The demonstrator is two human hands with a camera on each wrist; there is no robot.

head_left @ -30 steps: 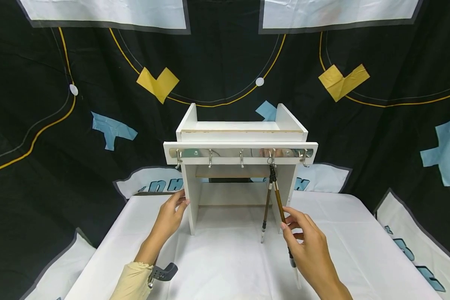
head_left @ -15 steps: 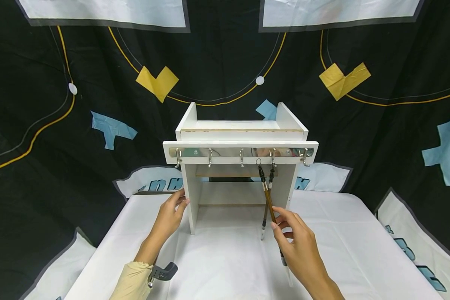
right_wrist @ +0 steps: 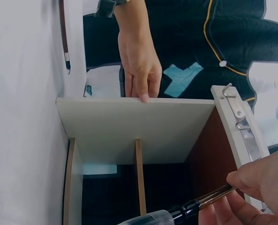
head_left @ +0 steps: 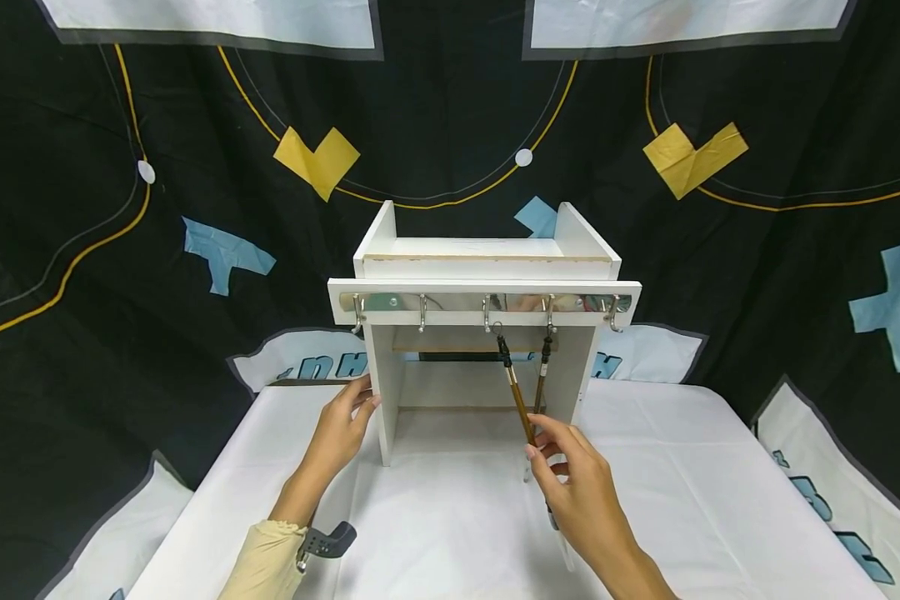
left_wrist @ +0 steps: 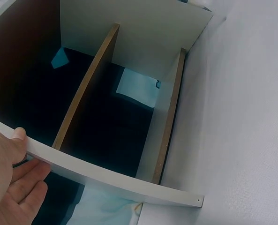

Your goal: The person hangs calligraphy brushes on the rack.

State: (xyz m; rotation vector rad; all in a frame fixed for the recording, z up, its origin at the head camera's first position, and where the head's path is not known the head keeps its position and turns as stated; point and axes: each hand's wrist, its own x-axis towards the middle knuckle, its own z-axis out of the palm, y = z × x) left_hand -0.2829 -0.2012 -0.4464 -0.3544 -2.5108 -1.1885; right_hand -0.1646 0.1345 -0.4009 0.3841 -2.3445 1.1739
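My right hand (head_left: 579, 493) pinches a brown-handled calligraphy brush (head_left: 519, 398) between thumb and fingers. The brush tilts, its top loop close below the third hook (head_left: 486, 312) of a white shelf unit (head_left: 487, 268); its clear-capped end points down toward me. In the right wrist view the cap (right_wrist: 150, 219) shows in the foreground. A second brush (head_left: 543, 358) hangs from the fourth hook, its lower part overlapped by my right hand. My left hand (head_left: 342, 429) grips the unit's left side panel (left_wrist: 106, 176), thumb on one side and fingers on the other.
The unit stands on a white-clothed table (head_left: 450, 533), with a black decorated curtain (head_left: 450, 117) behind. Its hook rail (head_left: 378, 319) juts out in front. Another slim brown stick with a dark tip (right_wrist: 63, 37) shows in the right wrist view's upper left.
My right hand has carried the brush leftward, its loop moving from near the fourth hook to just below the third. My left hand keeps its grip on the panel.
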